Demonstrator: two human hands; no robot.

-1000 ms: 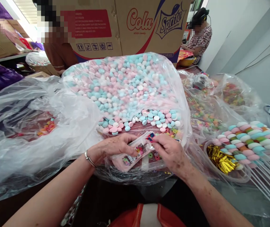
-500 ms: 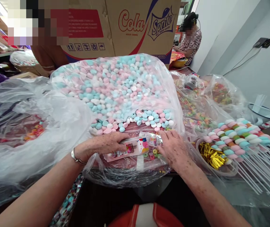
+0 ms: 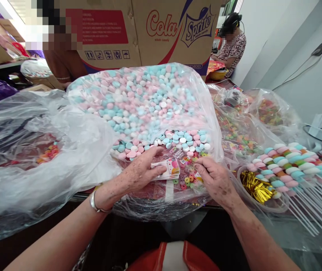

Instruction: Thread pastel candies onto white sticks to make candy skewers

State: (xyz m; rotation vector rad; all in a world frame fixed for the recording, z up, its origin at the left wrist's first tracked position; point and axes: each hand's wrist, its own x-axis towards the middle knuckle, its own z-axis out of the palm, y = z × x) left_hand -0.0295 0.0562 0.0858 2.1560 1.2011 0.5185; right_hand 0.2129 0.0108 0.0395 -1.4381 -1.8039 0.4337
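- Lying on the desk (image 3: 151, 191), just in front of the loose candies (image 3: 182, 140), is a small stack of cards (image 3: 168, 171), by the left hand (image 3: 140, 169).
- Between those candies and the left fingers a narrow strip of reddish desk shows; another patch lies on the near side of the stack, crossed by a pale strip (image 3: 169, 191).
- Along the near edge, crumpled clear plastic (image 3: 158, 209) hangs over the rim in folds.
- Over to the left, a broad plastic sheet (image 3: 87, 137) billows close up to the left wrist, so elbow room is tight there.
- On the right, a round tub (image 3: 283, 206) with gold tinsel (image 3: 255, 186) sits near the right forearm, twisted candy sticks (image 3: 293, 163) beside it.
- At the back, the big candy bag (image 3: 146, 98) walls things off, a cardboard box (image 3: 161, 52) behind it.
- White and thin, the cards are slightly fanned at their edges, the top one printed with coloured spots.
- The left grip is loose, thumb across the cards, fingers stretched past their far side; I can't tell how firmly it presses.
- The right hand (image 3: 214, 180) is half curled beside the ring candies (image 3: 187, 181); whether its grip has hold of anything, I can't tell.
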